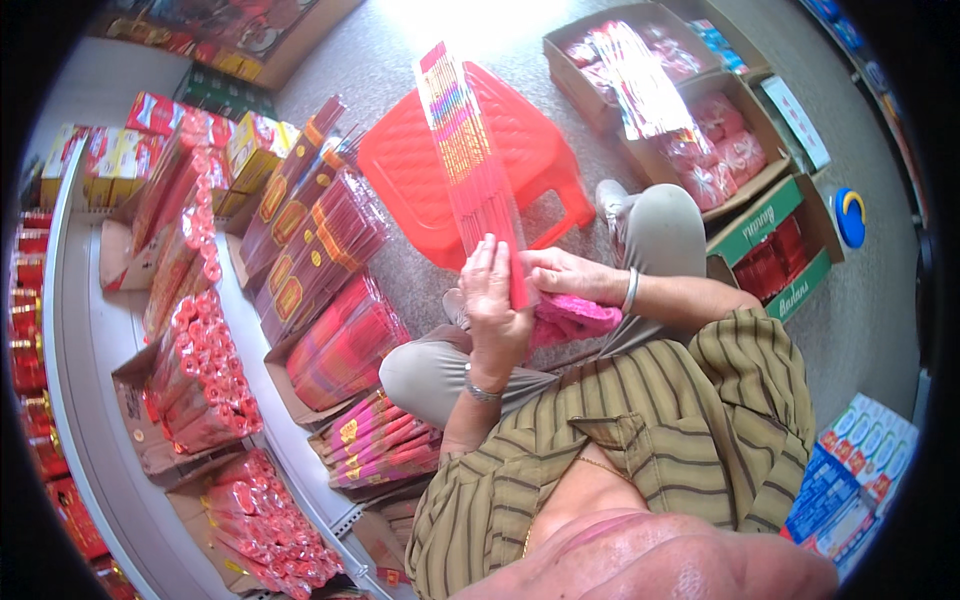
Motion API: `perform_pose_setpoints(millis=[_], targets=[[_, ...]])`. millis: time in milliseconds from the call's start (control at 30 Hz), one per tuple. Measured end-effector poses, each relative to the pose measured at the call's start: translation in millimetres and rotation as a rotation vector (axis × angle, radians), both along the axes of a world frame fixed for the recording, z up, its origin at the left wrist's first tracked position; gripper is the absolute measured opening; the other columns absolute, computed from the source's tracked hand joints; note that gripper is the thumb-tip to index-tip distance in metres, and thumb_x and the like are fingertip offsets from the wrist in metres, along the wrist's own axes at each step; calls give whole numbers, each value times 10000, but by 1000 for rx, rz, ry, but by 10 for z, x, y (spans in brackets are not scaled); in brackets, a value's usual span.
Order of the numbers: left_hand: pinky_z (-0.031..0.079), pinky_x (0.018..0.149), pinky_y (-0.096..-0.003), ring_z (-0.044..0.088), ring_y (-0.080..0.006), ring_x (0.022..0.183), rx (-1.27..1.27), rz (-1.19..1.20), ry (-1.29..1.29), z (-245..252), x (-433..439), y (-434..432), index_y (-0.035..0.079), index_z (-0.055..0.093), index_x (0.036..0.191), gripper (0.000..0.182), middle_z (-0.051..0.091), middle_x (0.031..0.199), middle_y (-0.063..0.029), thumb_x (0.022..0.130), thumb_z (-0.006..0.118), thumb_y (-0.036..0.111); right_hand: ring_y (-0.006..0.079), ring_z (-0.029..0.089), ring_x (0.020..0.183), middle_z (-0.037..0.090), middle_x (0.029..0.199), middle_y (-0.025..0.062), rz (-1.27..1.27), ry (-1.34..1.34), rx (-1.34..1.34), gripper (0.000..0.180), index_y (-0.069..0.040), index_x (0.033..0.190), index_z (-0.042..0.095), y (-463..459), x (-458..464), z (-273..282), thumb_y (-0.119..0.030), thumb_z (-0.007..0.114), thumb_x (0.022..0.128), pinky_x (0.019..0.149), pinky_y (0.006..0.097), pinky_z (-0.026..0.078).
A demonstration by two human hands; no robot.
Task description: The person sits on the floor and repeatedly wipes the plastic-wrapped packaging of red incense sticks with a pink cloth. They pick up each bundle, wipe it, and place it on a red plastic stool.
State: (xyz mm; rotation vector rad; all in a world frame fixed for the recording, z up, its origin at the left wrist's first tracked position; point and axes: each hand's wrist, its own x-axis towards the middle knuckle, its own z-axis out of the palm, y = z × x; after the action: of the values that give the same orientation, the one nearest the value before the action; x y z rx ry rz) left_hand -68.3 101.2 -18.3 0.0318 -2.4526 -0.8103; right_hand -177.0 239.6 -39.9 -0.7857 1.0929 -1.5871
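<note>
A long, flat packet of red incense sticks in clear wrap lies tilted across my front, its far end over a red plastic stool. My left hand presses on the packet's near end, fingers extended along it. At the packet's right edge is my right hand, its fingers curled against the wrap; how firmly it grips is hard to tell. Bright pink knitted cloth rests below my right hand, over my lap.
Shelves on the left hold purple-wrapped incense bundles, red plastic-wrapped rolls and yellow boxes. Cardboard boxes with pink packets stand at the upper right, beside a green box. Blue and white packages lie at the lower right.
</note>
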Motion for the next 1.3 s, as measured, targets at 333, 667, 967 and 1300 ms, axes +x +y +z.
perform_pose_setpoints(millis=[333,667,967,1300], targets=[[217,1154,-489,278,-404,1413,161,-434,-309,232,-367,333,-42,429,1395,747,335,1482,-266,721,699,132,168,452,1240,490,1354,135,-465,72,-30,546,11,1433,362,635,90,100,-227,517,966,1038,338,389],[367,1092,-424,473,-320,1294,364,-241,-22,165,-462,-57,-13,538,1306,521,505,1362,-206,793,628,15,321,611,912,604,993,162,-1089,1278,248,283,-67,1016,636,1495,-934,39,-231,702,794,854,417,496],[542,734,-320,649,-207,878,1207,919,-158,-1110,1422,-1792,14,600,1157,278,666,1019,-120,929,595,173,242,657,909,680,998,85,-865,973,499,431,-64,1105,634,2398,-2567,-1043,-188,784,721,827,343,548],[486,586,-354,590,-212,668,1928,1032,-60,-2793,1636,-755,57,659,920,172,619,812,-63,871,597,210,311,616,1018,617,1239,106,-429,-378,227,471,-103,1236,569,3260,-3191,-1722,-455,375,990,885,442,521]])
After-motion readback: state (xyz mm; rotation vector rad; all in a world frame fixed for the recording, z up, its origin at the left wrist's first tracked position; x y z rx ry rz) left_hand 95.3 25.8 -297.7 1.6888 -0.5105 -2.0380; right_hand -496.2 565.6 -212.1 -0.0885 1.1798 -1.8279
